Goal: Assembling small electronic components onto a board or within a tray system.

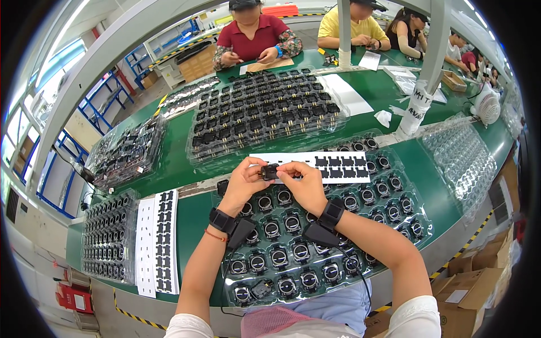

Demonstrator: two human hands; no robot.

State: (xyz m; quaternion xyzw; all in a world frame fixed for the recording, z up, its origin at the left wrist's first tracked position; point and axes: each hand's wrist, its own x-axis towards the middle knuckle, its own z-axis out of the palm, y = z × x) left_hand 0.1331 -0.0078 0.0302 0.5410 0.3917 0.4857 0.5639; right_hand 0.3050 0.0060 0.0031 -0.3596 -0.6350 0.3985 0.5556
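The wearer shows two bare hands, one left hand (pixel 245 181) and one right hand (pixel 304 187), with one small black component (pixel 270 171) between them. The wrists carry two black wrist straps (pixel 332 213) and one reddish bracelet (pixel 216 235). Sticker sheets number three: one front sheet (pixel 304 158) by the hands and two left-hand sheets (pixel 146 236). Eight black stickers (pixel 333 162) show whole on the front sheet. The round-centred modules (pixel 279 257) are partly covered, beyond sure counting. There are one white fan (pixel 487 106), one wooden tray (pixel 448 78) and at least four co-workers (pixel 253 38).
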